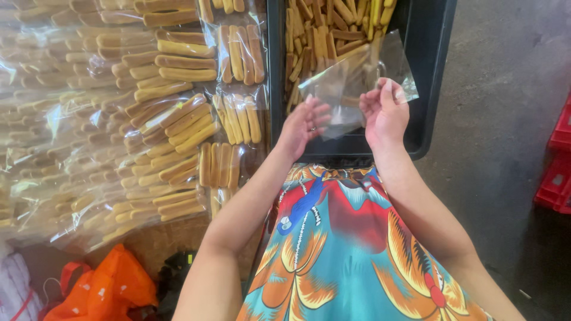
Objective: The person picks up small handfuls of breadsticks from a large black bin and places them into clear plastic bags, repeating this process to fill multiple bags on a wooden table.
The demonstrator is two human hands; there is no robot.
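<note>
Over the black crate [428,71] of biscuit sticks [324,30], both hands pinch an empty clear bag [357,83]: left hand [303,125] and right hand [385,113] clamped on its edges. Feather-light, limp, probably slippery; I'd grip its mouth.

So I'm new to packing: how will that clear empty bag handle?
The clear bag probably feels floppy and very light: it bends between the left hand and right hand. Its glossy film looks slippery. It likely tears more easily than the black crate.
</note>
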